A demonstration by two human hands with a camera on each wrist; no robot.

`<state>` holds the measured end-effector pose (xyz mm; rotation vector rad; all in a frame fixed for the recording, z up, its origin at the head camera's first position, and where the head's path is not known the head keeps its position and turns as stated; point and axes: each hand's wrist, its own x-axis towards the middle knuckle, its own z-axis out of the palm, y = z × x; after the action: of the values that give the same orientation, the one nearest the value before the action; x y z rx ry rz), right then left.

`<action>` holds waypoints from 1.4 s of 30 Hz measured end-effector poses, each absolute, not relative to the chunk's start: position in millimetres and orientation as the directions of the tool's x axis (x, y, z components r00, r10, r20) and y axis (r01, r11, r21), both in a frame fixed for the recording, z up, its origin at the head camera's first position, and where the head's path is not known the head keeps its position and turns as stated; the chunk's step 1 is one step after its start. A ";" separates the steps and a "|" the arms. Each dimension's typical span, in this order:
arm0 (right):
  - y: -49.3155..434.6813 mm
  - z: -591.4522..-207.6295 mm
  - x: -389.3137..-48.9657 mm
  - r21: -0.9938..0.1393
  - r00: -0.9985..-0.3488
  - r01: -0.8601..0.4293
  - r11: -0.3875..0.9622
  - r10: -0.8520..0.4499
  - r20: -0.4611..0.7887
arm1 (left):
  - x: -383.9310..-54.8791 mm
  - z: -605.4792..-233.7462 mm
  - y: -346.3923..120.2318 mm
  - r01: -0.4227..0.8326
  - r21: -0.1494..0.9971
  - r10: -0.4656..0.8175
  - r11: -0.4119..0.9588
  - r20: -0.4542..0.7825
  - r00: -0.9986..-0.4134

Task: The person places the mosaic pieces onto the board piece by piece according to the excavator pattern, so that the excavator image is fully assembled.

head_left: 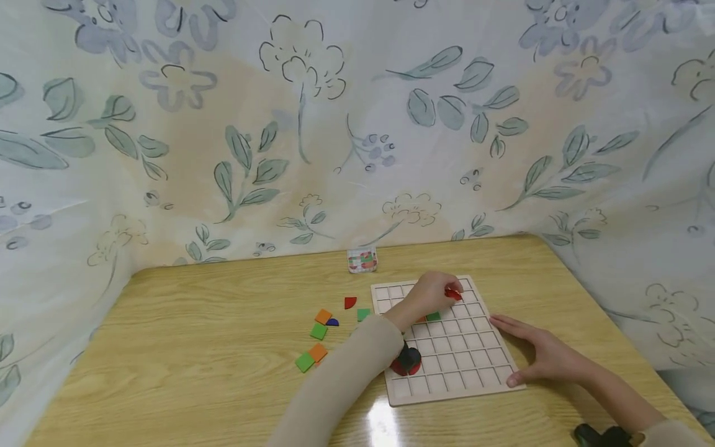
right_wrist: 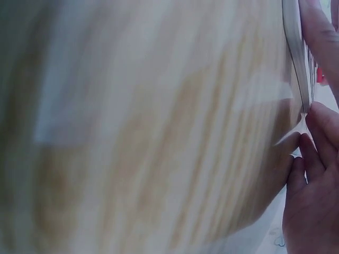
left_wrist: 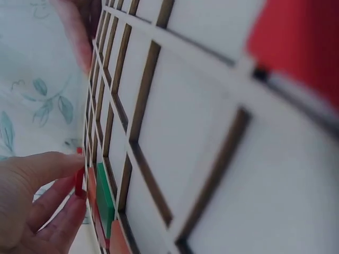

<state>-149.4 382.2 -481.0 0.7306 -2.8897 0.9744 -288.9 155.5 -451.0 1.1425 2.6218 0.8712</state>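
Note:
A pale wooden grid board (head_left: pixel 455 379) lies on the table. Over its upper right part my left hand (head_left: pixel 427 295) pinches a small red piece (head_left: pixel 454 294) between thumb and fingers. In the left wrist view, that red piece (left_wrist: pixel 79 177) stands on edge close to the grid. A green square (head_left: pixel 433 316) and orange pieces sit in cells near this hand. Red pieces (head_left: pixel 414 367) on the board are partly covered by the left wrist's camera. My right hand (head_left: pixel 544 357) rests at the board's right edge, fingers stretched out, thumb at the lower corner.
Left of the board lie loose pieces: a red quarter circle (head_left: pixel 350 302), a blue half circle (head_left: pixel 332 322), and several orange and green squares (head_left: pixel 305 362). A small patterned card (head_left: pixel 362 260) is at the table's back edge, before a floral cloth (head_left: pixel 335 124).

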 end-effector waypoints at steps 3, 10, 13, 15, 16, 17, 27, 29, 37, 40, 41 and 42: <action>381.1 -481.1 -149.4 -0.579 -0.889 -0.435 0.690 -0.431 0.154 | -290.4 -451.4 158.7 0.642 0.535 0.727 0.549 0.075 -0.683; 380.6 -478.3 -149.6 -0.571 -0.882 -0.448 0.688 -0.443 0.158 | -291.1 -450.9 161.0 0.628 0.553 0.730 0.548 0.052 -0.682; 380.4 -477.7 -149.0 -0.574 -0.885 -0.443 0.688 -0.439 0.157 | -290.5 -450.4 160.9 0.607 0.571 0.723 0.553 0.033 -0.690; 380.2 -477.6 -148.8 -0.577 -0.887 -0.438 0.689 -0.436 0.152 | -290.3 -450.1 160.5 0.603 0.570 0.722 0.558 0.023 -0.691; 379.8 -477.4 -148.6 -0.579 -0.890 -0.432 0.691 -0.432 0.148 | -290.3 -449.9 160.2 0.602 0.570 0.724 0.559 0.017 -0.689; 379.7 -477.4 -148.5 -0.582 -0.893 -0.426 0.693 -0.427 0.144 | -290.5 -449.7 159.7 0.605 0.569 0.729 0.557 0.014 -0.685; 379.6 -476.9 -148.7 -0.585 -0.907 -0.391 0.711 -0.406 0.113 | -295.8 -445.5 149.0 0.524 0.693 0.758 0.495 -0.049 -0.651; 379.7 -476.2 -149.1 -0.583 -0.910 -0.382 0.717 -0.400 0.104 | -296.7 -443.8 144.4 0.521 0.696 0.757 0.495 -0.051 -0.652; 379.7 -478.3 -148.6 -0.575 -0.900 -0.412 0.707 -0.416 0.134 | -296.5 -431.8 105.2 0.533 0.690 0.763 0.490 -0.044 -0.645; 380.0 -479.0 -148.4 -0.580 -0.891 -0.429 0.692 -0.429 0.147 | -297.0 -424.8 80.4 0.537 0.709 0.782 0.457 -0.032 -0.623; 380.2 -479.1 -148.5 -0.581 -0.890 -0.431 0.690 -0.431 0.149 | -297.1 -422.5 71.6 0.528 0.725 0.786 0.442 -0.030 -0.617; 380.2 -478.9 -148.4 -0.585 -0.893 -0.426 0.690 -0.426 0.148 | -297.0 -419.7 62.8 0.520 0.737 0.788 0.431 -0.026 -0.615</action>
<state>-148.4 380.2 -478.9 0.7277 -2.8877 0.9992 -297.0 62.8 -419.7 1.1159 2.3216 1.0041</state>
